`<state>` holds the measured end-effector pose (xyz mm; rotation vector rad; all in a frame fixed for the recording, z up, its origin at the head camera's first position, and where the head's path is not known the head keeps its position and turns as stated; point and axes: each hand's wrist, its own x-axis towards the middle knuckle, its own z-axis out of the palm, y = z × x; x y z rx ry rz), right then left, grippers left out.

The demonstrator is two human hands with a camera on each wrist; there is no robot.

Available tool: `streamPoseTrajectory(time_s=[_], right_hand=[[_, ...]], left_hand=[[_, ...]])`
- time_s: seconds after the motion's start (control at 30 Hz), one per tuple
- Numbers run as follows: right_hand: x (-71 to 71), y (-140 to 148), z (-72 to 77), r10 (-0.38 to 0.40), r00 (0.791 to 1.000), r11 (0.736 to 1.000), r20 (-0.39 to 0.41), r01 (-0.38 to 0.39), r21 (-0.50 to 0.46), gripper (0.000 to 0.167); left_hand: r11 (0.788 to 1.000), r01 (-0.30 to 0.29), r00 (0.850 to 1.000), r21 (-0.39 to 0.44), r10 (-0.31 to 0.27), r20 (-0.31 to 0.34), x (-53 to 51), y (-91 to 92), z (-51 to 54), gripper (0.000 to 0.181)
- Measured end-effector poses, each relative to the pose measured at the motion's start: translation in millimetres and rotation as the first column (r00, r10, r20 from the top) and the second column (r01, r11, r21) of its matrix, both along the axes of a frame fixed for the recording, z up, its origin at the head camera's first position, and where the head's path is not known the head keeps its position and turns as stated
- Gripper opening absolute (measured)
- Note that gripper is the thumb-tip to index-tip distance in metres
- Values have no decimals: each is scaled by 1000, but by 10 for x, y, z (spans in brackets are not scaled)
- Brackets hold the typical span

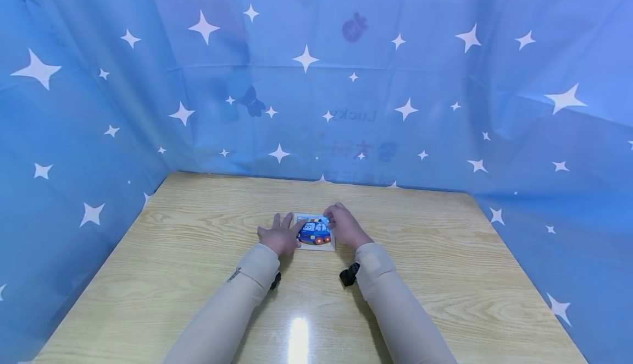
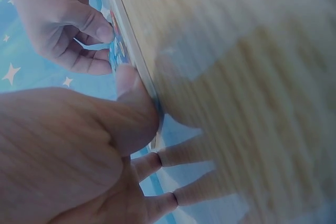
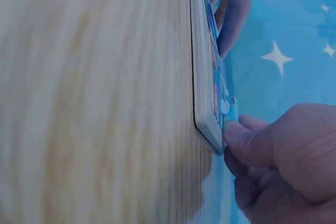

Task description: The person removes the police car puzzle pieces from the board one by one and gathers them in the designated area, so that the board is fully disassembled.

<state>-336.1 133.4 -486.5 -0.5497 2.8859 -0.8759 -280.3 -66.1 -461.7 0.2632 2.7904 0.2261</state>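
A small flat jigsaw puzzle [image 1: 315, 234] with a blue cartoon car lies in a pale, thin-rimmed tray [image 3: 203, 90] on the table. My left hand [image 1: 279, 237] is at its left side, fingers spread on the tabletop and thumb [image 2: 137, 106] resting on the puzzle's edge. At the far right corner my right hand [image 1: 347, 227] pinches a light blue puzzle piece [image 3: 234, 107] between thumb and fingers. That piece stands slightly raised from the picture, its knobbed edge showing in the right wrist view. Its lower part is hidden, so how far it sits in the tray cannot be told.
The wood-grain table [image 1: 425, 243] stretches around the puzzle on all sides. A blue curtain [image 1: 306, 94] with white stars hangs behind and at both sides. Small black wrist devices [image 1: 349, 275] sit under the cuffs.
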Motion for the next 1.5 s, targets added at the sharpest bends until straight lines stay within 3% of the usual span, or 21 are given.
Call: streamPoseTrajectory(time_s=[0.2, 0.23, 0.43, 0.73, 1.1, 1.5], right_hand=[[21, -12, 40, -6, 1000, 1000, 17, 6, -6, 19], [25, -12, 42, -7, 1000, 1000, 20, 7, -5, 19], [47, -13, 50, -17, 1000, 1000, 24, 17, 6, 22], [50, -15, 57, -31, 999, 1000, 30, 31, -1, 22], [54, -17, 47, -50, 997, 998, 55, 51, -21, 21], [92, 29, 46, -28, 999, 999, 33, 29, -20, 22]], left_hand=[[1000, -5, 1000, -7, 5, 5, 4, -1, 9, 62], [1000, -3, 1000, -3, 3, -5, -14, -6, -35, 63], [999, -7, 1000, 35, 7, -11, -16, -11, -77, 63], [997, -33, 999, 64, 34, -5, -2, -5, -59, 66], [999, -21, 1000, 50, 21, 4, 45, -3, 0, 66], [998, -21, 1000, 67, 20, 14, 46, -24, -3, 70]])
